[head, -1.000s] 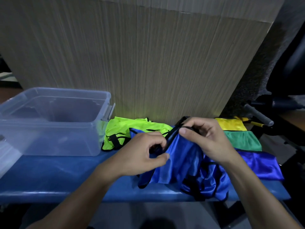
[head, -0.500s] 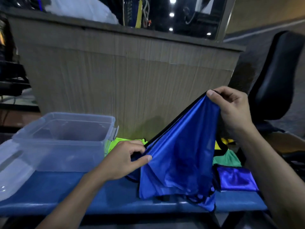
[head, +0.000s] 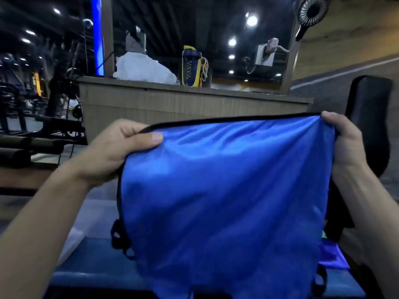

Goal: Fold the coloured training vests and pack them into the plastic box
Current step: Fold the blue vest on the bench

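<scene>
Holding the blue vest (head: 222, 190) up in front of me, I had it stretched wide by its black-trimmed top edge, which ran nearly level from one hand to the other. My left hand (head: 121, 152) pinched the left end of that edge, thumb pressed flat on the near face of the cloth and the other fingers (head: 131, 131) curled over the trim behind it. My right hand (head: 343, 143) gripped the right end the same way, with the cloth bunched into creases that fanned out from the grip. From the top edge the vest hung down as one broad sheet, and its lower part fell in front of the blue bench (head: 92, 275); I could not tell whether it touched the bench. Black strap loops dangled at the vest's lower left and lower right corners. Right of the vest, low down, a strip of purple vest (head: 330, 257) lay on the bench, with a sliver of green just above it. Left of the vest, pale translucent plastic showed on the bench, too blurred for me to name. Beyond the vest's top edge stood a wood-grain counter (head: 172, 104) carrying a white bundle (head: 144, 69) and a dark bottle with yellow trim (head: 191, 67). Right of the vest rose a black chair back (head: 369, 117).
</scene>
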Demonstrator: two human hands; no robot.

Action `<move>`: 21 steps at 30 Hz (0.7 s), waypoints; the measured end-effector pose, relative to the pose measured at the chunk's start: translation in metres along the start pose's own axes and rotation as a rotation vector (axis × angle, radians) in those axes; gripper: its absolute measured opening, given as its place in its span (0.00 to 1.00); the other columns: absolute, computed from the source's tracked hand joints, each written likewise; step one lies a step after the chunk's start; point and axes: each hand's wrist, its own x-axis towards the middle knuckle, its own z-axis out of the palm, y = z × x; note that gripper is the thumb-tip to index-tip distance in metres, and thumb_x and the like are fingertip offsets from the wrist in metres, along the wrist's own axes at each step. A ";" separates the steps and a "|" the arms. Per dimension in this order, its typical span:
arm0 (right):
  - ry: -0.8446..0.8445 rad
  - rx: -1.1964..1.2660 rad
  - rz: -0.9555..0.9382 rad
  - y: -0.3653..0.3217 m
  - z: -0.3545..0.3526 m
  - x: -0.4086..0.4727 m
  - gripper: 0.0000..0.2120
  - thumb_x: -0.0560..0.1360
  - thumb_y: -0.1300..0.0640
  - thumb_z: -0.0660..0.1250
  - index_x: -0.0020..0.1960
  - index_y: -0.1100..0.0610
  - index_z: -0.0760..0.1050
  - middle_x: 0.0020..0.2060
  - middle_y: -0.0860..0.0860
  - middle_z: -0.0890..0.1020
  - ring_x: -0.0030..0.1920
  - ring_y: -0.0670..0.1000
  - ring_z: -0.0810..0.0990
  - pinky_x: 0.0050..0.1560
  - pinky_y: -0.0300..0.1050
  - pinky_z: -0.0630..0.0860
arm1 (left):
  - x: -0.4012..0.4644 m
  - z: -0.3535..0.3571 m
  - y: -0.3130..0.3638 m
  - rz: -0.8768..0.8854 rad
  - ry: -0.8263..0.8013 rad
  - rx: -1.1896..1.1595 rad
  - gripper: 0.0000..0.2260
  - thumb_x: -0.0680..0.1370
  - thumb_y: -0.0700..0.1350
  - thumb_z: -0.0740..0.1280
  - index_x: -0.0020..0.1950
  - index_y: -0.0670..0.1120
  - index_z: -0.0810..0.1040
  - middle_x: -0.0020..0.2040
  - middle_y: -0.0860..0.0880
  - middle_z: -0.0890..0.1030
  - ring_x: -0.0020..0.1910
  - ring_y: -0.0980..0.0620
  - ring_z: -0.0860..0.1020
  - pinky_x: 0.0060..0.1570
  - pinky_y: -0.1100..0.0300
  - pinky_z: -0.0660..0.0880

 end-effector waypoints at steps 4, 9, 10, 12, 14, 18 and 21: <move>0.009 -0.171 0.051 0.018 -0.015 -0.004 0.13 0.73 0.58 0.69 0.30 0.52 0.75 0.30 0.47 0.74 0.33 0.46 0.73 0.40 0.43 0.69 | 0.030 -0.022 -0.017 0.107 -0.098 0.915 0.21 0.77 0.63 0.65 0.36 0.47 0.79 0.32 0.48 0.79 0.33 0.53 0.76 0.35 0.55 0.70; -0.041 -0.452 0.049 0.047 -0.042 -0.009 0.14 0.75 0.62 0.71 0.32 0.54 0.80 0.29 0.46 0.77 0.34 0.44 0.73 0.36 0.38 0.68 | 0.046 -0.025 -0.057 0.110 0.026 1.189 0.08 0.75 0.51 0.76 0.46 0.47 0.87 0.42 0.51 0.86 0.43 0.51 0.82 0.42 0.61 0.69; -0.058 -0.465 0.060 0.051 -0.045 -0.011 0.13 0.76 0.62 0.71 0.32 0.54 0.81 0.29 0.46 0.78 0.34 0.44 0.74 0.34 0.36 0.69 | 0.047 -0.025 -0.064 0.088 0.056 1.199 0.08 0.74 0.50 0.77 0.46 0.46 0.87 0.42 0.51 0.86 0.43 0.51 0.82 0.42 0.61 0.69; -0.094 -0.478 0.085 0.054 -0.049 -0.014 0.10 0.74 0.56 0.74 0.33 0.54 0.82 0.30 0.47 0.80 0.35 0.46 0.75 0.33 0.34 0.71 | 0.047 -0.023 -0.072 0.047 0.124 1.145 0.06 0.73 0.49 0.78 0.45 0.47 0.88 0.40 0.54 0.85 0.40 0.54 0.81 0.39 0.66 0.68; -0.099 -0.500 0.099 0.056 -0.054 -0.015 0.12 0.67 0.47 0.77 0.35 0.55 0.82 0.32 0.49 0.80 0.37 0.47 0.76 0.35 0.35 0.71 | 0.044 -0.020 -0.074 0.005 0.160 0.952 0.03 0.73 0.48 0.78 0.43 0.50 0.88 0.37 0.58 0.84 0.38 0.58 0.80 0.38 0.69 0.71; -0.102 -0.538 0.114 0.062 -0.071 -0.016 0.28 0.55 0.34 0.82 0.38 0.57 0.84 0.37 0.54 0.81 0.42 0.49 0.77 0.42 0.39 0.72 | 0.040 -0.022 -0.073 -0.096 0.117 0.661 0.02 0.77 0.47 0.74 0.48 0.51 0.88 0.42 0.59 0.86 0.44 0.61 0.83 0.48 0.63 0.77; -0.150 -0.532 0.165 0.066 -0.075 -0.017 0.30 0.50 0.34 0.84 0.38 0.57 0.85 0.36 0.52 0.83 0.41 0.47 0.79 0.40 0.34 0.76 | 0.043 -0.026 -0.077 -0.125 0.122 0.591 0.02 0.76 0.45 0.75 0.47 0.52 0.87 0.43 0.58 0.87 0.45 0.61 0.84 0.49 0.64 0.76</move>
